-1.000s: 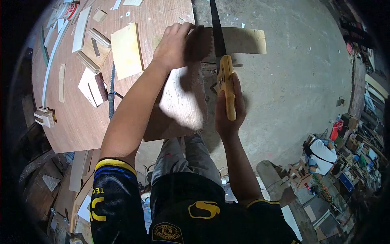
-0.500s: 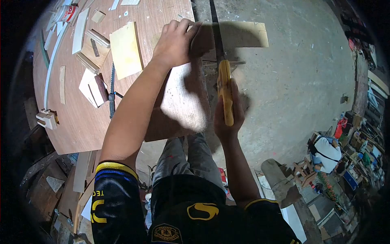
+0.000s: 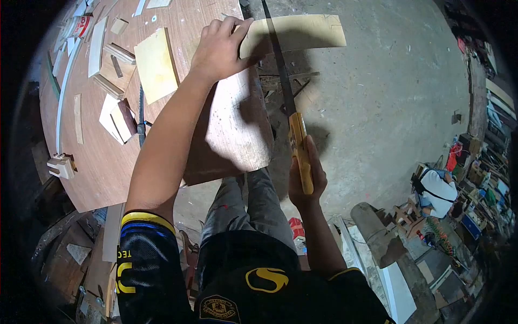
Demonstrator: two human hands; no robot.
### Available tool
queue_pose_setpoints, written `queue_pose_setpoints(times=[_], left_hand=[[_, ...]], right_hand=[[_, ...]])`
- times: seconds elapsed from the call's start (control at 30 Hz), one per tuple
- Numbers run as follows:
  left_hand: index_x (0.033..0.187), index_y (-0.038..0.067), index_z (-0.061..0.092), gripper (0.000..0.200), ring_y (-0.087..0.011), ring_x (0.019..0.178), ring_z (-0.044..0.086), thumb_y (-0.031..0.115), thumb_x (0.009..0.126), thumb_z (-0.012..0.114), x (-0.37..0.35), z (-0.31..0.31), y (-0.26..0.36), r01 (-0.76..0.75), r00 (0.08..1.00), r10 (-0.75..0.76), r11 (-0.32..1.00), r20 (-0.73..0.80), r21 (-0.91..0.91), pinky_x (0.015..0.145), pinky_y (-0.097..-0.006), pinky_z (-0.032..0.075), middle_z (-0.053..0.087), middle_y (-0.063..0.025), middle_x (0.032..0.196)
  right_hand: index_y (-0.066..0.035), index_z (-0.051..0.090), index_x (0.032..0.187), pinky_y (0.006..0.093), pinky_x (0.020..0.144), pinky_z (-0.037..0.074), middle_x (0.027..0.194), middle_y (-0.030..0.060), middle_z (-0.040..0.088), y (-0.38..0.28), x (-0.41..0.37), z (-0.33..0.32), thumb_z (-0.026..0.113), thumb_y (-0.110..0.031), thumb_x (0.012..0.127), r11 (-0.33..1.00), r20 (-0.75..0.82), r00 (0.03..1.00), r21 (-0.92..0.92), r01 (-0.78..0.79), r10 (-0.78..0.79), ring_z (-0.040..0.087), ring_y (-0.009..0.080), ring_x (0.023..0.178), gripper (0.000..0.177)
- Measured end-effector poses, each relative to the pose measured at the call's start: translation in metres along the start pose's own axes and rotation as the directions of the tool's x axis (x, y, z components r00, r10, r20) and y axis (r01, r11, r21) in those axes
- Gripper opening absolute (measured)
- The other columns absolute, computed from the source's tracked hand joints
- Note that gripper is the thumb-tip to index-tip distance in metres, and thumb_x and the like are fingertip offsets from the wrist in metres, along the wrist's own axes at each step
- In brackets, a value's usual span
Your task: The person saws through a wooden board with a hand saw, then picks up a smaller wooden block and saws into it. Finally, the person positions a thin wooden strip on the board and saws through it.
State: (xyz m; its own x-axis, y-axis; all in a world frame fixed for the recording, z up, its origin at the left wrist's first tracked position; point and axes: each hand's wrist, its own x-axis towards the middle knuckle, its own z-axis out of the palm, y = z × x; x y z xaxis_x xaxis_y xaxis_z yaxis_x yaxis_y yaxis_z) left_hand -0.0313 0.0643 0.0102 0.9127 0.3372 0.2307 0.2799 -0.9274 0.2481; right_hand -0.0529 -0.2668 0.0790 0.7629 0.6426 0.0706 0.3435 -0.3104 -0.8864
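My left hand [image 3: 217,49] grips a pale wooden board [image 3: 315,31] at the workbench's right edge, its thumb along the board's near end. The rest of the board juts out past the bench over the floor. Wrapped around the yellow handle of a handsaw [image 3: 284,81] is my right hand [image 3: 312,178], low and close to my legs. The dark saw blade runs up and away, crossing the board just right of my left hand. My left hand hides the board's end on the bench.
On the workbench [image 3: 102,183] lie a yellowish wood panel [image 3: 155,65], a grooved wooden piece [image 3: 116,70], a dark clamp-like bar [image 3: 141,128] and several offcuts. A seated person [image 3: 436,189] is at the right among scrap wood and tools. Concrete floor [image 3: 377,119] lies beyond the bench.
My right hand has drawn the handsaw back toward my body, so more blade shows below the board. My left hand stays on the board; the whole view has shifted slightly.
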Motion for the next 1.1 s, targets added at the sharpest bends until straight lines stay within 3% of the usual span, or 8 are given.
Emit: queue_pose_setpoints(times=[0.17, 0.37, 0.47, 0.57, 0.67, 0.87, 0.93, 1.1], left_hand=[[0.147, 0.013, 0.049, 0.084, -0.0336, 0.111, 0.052, 0.038, 0.075, 0.084, 0.001, 0.0, 0.001, 0.0, 1.0, 0.0, 1.0, 0.001, -0.009, 0.097, -0.0434, 0.043, 0.055, -0.0101, 0.125], [0.147, 0.014, 0.048, 0.086, -0.0321, 0.111, 0.053, 0.034, 0.073, 0.086, 0.0, -0.003, 0.0, 0.025, 0.999, -0.025, 1.0, 0.04, 0.01, 0.098, -0.0423, 0.043, 0.054, -0.0087, 0.127], [0.147, 0.015, 0.048, 0.087, -0.0323, 0.111, 0.053, 0.029, 0.071, 0.087, 0.002, -0.003, 0.0, 0.024, 0.999, -0.024, 1.0, 0.032, 0.003, 0.098, -0.042, 0.044, 0.054, -0.0087, 0.127], [0.147, 0.015, 0.048, 0.088, -0.0328, 0.11, 0.053, 0.024, 0.068, 0.087, -0.003, 0.003, -0.004, 0.013, 0.999, -0.013, 1.0, 0.029, 0.014, 0.099, -0.0421, 0.044, 0.054, -0.0087, 0.126], [0.145, 0.015, 0.049, 0.088, -0.0327, 0.11, 0.053, 0.02, 0.067, 0.087, 0.0, 0.007, -0.01, -0.018, 1.0, 0.017, 0.997, 0.021, 0.07, 0.1, -0.0422, 0.044, 0.054, -0.0086, 0.126], [0.146, 0.018, 0.048, 0.09, -0.0322, 0.111, 0.053, 0.023, 0.065, 0.088, 0.0, 0.001, -0.008, -0.028, 1.0, 0.028, 0.999, 0.004, -0.027, 0.102, -0.042, 0.044, 0.054, -0.0076, 0.125], [0.147, 0.019, 0.048, 0.091, -0.0322, 0.112, 0.052, 0.025, 0.065, 0.088, -0.001, -0.003, -0.006, -0.04, 0.999, 0.04, 0.996, 0.0, -0.074, 0.102, -0.0418, 0.044, 0.054, -0.0074, 0.124], [0.147, 0.019, 0.048, 0.092, -0.0319, 0.112, 0.052, 0.026, 0.065, 0.089, -0.001, -0.001, -0.006, 0.034, 0.999, -0.035, 0.995, -0.009, -0.09, 0.101, -0.0419, 0.044, 0.053, -0.0077, 0.123]], right_hand=[[0.003, 0.042, 0.147, 0.038, 0.104, 0.049, 0.143, 0.0244, 0.053, -0.008, -0.011, -0.006, 0.057, 0.001, 0.097, 0.995, 0.019, 0.996, -0.047, -0.086, 0.087, 0.057, 0.0303, 0.129, 0.053], [0.005, 0.041, 0.148, 0.0384, 0.101, 0.052, 0.142, 0.025, 0.054, -0.014, -0.009, -0.007, 0.057, 0.0, 0.097, 0.999, 0.006, 0.999, 0.006, -0.039, 0.039, 0.057, 0.0307, 0.129, 0.053], [0.005, 0.041, 0.147, 0.038, 0.099, 0.053, 0.142, 0.025, 0.054, -0.014, -0.02, -0.011, 0.057, -0.001, 0.097, 0.997, 0.015, 1.0, -0.081, 0.007, -0.005, 0.058, 0.0304, 0.128, 0.053], [0.005, 0.043, 0.146, 0.0373, 0.1, 0.052, 0.141, 0.0256, 0.055, -0.01, -0.035, -0.017, 0.059, 0.0, 0.096, 0.995, 0.005, 0.995, 0.005, -0.099, 0.099, 0.059, 0.03, 0.127, 0.053], [0.005, 0.044, 0.146, 0.037, 0.099, 0.053, 0.14, 0.0256, 0.056, -0.007, -0.036, -0.017, 0.06, 0.0, 0.095, 0.985, 0.03, 0.99, -0.113, -0.134, 0.138, 0.06, 0.0299, 0.126, 0.053], [0.005, 0.044, 0.146, 0.0393, 0.103, 0.05, 0.142, 0.024, 0.055, -0.005, -0.012, -0.008, 0.061, 0.0, 0.095, 0.992, 0.02, 0.996, -0.086, -0.088, 0.09, 0.058, 0.0307, 0.128, 0.053], [0.005, 0.044, 0.146, 0.0408, 0.107, 0.047, 0.144, 0.0241, 0.053, 0.001, 0.021, 0.004, 0.059, -0.001, 0.097, 1.0, -0.005, 1.0, -0.002, 0.023, -0.023, 0.055, 0.0313, 0.131, 0.052], [0.004, 0.043, 0.147, 0.0412, 0.11, 0.045, 0.146, 0.0231, 0.051, 0.008, 0.064, 0.022, 0.057, -0.002, 0.098, 0.999, -0.014, 0.999, 0.025, 0.047, -0.047, 0.051, 0.0313, 0.135, 0.052]])
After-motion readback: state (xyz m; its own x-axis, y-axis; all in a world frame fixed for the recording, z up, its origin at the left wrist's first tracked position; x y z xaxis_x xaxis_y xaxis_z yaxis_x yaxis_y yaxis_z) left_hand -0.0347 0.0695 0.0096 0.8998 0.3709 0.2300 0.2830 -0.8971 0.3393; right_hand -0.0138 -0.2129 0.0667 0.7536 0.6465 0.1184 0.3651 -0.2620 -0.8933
